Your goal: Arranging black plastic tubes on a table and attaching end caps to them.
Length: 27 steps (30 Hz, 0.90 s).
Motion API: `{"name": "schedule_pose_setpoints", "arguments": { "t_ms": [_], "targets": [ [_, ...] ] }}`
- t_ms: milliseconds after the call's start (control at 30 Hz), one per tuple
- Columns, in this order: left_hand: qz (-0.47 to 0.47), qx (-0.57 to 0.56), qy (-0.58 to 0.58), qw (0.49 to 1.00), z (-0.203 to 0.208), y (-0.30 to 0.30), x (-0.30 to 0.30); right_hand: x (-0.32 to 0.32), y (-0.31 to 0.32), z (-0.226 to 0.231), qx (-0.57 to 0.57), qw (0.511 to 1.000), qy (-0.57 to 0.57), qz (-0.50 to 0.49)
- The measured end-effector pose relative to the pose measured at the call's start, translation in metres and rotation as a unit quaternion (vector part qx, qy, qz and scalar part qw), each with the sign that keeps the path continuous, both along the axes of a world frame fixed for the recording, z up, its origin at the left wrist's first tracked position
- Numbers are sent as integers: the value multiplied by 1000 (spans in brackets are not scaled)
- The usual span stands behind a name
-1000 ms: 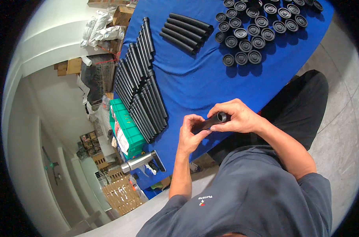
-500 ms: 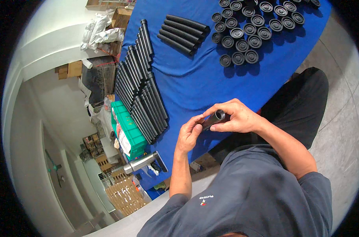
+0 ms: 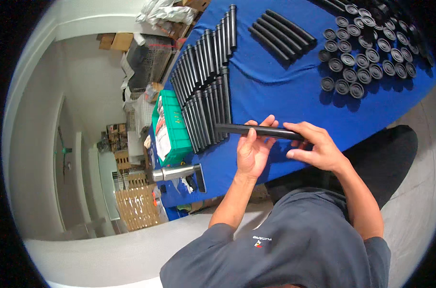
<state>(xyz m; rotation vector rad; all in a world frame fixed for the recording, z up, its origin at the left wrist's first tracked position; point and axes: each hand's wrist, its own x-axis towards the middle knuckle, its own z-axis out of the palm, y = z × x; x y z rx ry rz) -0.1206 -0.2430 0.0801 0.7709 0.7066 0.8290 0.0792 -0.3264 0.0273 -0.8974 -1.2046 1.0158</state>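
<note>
- Over the counter's [image 3: 294, 103] near edge, both hands grip one black tube [image 3: 259, 130]: left hand [image 3: 253, 151] curled beneath, right hand [image 3: 316, 149] closed on its end.
- Judged step: handling the tube; laying it beside the tube rows [image 3: 206, 91] needs a level, parallel approach.

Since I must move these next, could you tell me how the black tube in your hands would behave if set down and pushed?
The black tube looks stiff: it stays straight held between left hand and right hand. Being round, it would probably roll.
</note>
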Motion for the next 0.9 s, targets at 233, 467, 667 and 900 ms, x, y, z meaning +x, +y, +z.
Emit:
{"name": "schedule_pose_setpoints", "arguments": {
  "t_ms": [233,467,667,900],
  "targets": [
    [-174,-51,275,944,-9,-11,-32,-7,-7,-4,-78,994,40,-59],
    [-49,621,465,629,3,0,0,-8,-1,-7,-53,997,-18,-60],
    [-209,379,434,790,0,7,-14,-1,-1,-6,-55,994,83,35],
    [-330,304,350,822,10,15,-16,-1,-2,-11,-38,991,105,71]
  ]
}}
